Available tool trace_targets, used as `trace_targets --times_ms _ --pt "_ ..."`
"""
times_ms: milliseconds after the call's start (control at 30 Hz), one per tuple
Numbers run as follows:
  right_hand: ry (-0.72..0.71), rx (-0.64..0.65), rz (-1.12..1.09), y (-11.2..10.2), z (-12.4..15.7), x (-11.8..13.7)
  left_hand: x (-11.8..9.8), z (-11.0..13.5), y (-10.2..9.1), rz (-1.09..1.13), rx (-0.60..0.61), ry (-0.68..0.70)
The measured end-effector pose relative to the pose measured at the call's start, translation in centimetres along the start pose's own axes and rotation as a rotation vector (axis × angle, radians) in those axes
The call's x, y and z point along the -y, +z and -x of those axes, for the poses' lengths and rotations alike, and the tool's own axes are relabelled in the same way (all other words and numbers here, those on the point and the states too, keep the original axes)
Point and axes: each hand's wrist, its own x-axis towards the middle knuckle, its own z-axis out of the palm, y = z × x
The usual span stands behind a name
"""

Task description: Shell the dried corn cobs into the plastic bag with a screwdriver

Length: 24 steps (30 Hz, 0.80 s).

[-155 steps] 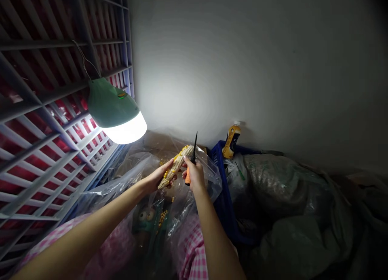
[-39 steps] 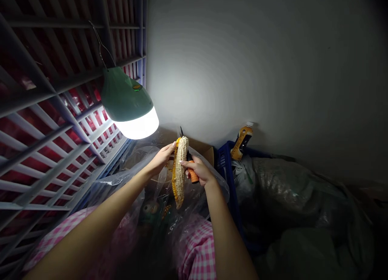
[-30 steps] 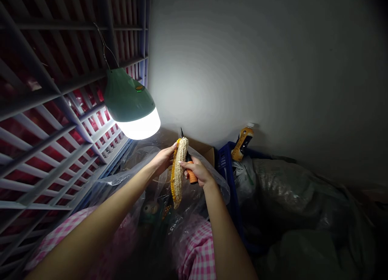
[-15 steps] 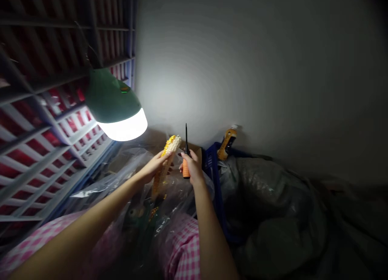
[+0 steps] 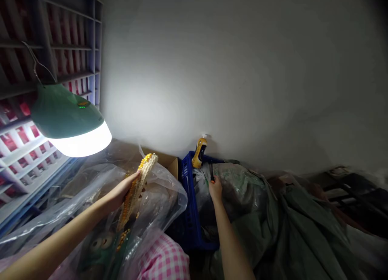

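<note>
My left hand (image 5: 125,187) is closed round a corn cob (image 5: 142,175), held tilted over a clear plastic bag (image 5: 169,191). Part of the cob is stripped pale, and yellow kernels remain along its left edge. Loose kernels (image 5: 123,238) lie below it, by my lap. To the right, my right hand (image 5: 215,188) grips a screwdriver (image 5: 212,174) with a black shaft and an orange handle, mostly hidden by the fingers. That hand is over the blue basket (image 5: 189,191), close to the dark plastic sacking in it.
A lit green lamp (image 5: 69,118) hangs at the left from a slatted plastic crate (image 5: 75,49). A yellow bottle (image 5: 199,152) leans against the wall at the basket's back rim. Dark green cloth (image 5: 309,227) is heaped at the right. Behind the bag is a cardboard box (image 5: 173,166).
My right hand has moved right with the screwdriver, away from the cob to above the basket. The left hand still holds the cob. The view has turned right.
</note>
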Motion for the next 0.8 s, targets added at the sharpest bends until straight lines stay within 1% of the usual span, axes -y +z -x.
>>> trace_targets --times_ms 133,167,233,300,333,400,433,467,500,533,567,600,633,667,700,733,800 --pt "-0.016 0.049 0.039 2.2 -1.5 -2.0 0.7 -1.3 -0.3 -0.010 -0.027 0.050" --pt "-0.032 0.064 0.040 2.5 -1.7 -2.2 0.8 -1.6 -0.3 -0.007 -0.009 0.071" --pt "-0.055 0.068 0.036 2.7 -2.0 -2.4 0.8 -1.8 -0.1 0.003 0.036 0.108" --pt "-0.063 0.034 0.039 2.3 -1.9 -1.7 0.6 -1.4 0.4 0.010 0.061 0.142" --pt "-0.067 0.004 0.031 2.0 -1.6 -0.9 0.5 -1.1 0.6 0.004 0.062 0.148" --pt "-0.070 -0.042 -0.035 1.7 -0.3 2.0 0.4 -0.4 1.1 -0.035 0.057 0.140" --pt "-0.073 -0.041 -0.179 1.7 0.7 4.1 0.4 -0.1 1.2 -0.074 0.058 0.141" --pt "-0.052 0.015 -0.332 1.9 2.0 6.3 0.5 0.1 1.3 -0.125 0.061 0.153" --pt "-0.033 0.114 -0.470 2.4 3.3 8.7 0.7 0.2 1.3 -0.183 0.060 0.182" --pt "-0.016 0.244 -0.581 2.9 4.8 11.1 0.9 0.3 1.3 -0.244 0.058 0.223" --pt "0.013 0.392 -0.657 3.6 6.2 13.3 1.1 0.3 1.3 -0.304 0.053 0.275" --pt "0.053 0.507 -0.696 4.4 7.6 15.3 1.4 0.3 1.2 -0.357 0.047 0.334" --pt "0.092 0.588 -0.708 5.1 8.7 16.9 1.6 0.4 1.2 -0.398 0.039 0.397" --pt "0.119 0.629 -0.708 5.8 9.7 18.2 1.7 0.5 1.2 -0.429 0.028 0.462" --pt "0.132 0.641 -0.711 6.4 10.4 19.0 1.9 0.7 1.3 -0.456 0.020 0.517" --pt "0.147 0.629 -0.712 7.0 10.8 19.5 2.0 0.9 1.3 -0.483 0.005 0.564" --pt "0.175 0.557 -0.704 7.9 11.1 19.7 2.2 1.5 1.5 -0.547 -0.030 0.626"
